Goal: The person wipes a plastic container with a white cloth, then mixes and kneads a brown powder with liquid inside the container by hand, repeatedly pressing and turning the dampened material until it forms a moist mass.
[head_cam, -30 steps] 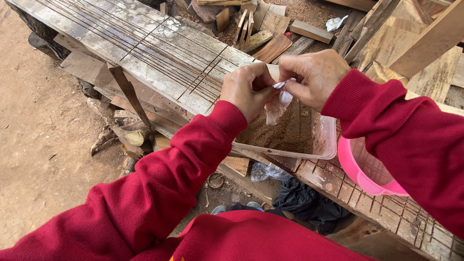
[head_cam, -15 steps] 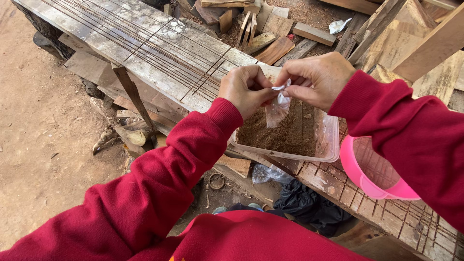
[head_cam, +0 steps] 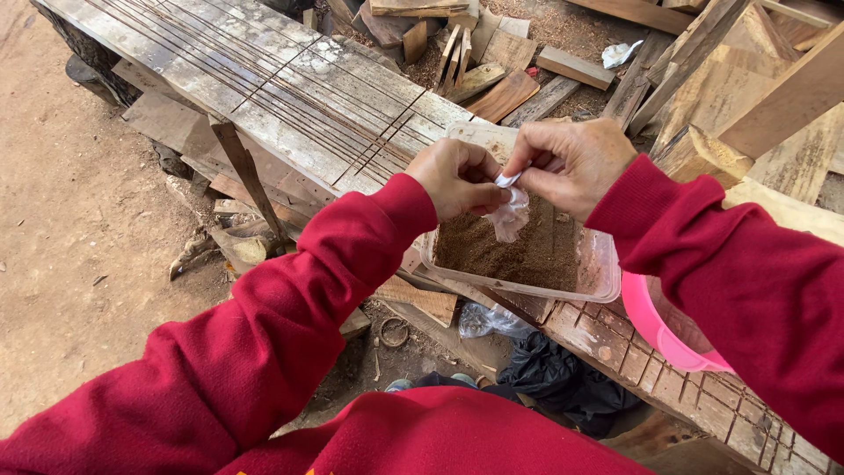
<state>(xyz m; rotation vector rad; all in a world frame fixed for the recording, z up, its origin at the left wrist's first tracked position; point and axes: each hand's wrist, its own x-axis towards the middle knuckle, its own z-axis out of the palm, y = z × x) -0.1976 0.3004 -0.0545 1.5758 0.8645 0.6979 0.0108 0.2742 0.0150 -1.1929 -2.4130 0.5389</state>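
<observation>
Above the clear tub of brown powder [head_cam: 527,255], the left hand [head_cam: 457,179] and right hand [head_cam: 571,167] have drawn closer, each grip still pinching the small clear plastic bag [head_cam: 510,215]; tearing it open continues.

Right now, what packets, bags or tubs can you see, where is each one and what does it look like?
Small clear plastic packet: crinkled, pinched between the left hand and right hand, above the tub.
Clear plastic tub: rectangular, on the wooden bench, with brown powder inside.
Pink bowl: round, right of the tub.
Black bag: crumpled, below the bench.
No signs or screens.
</observation>
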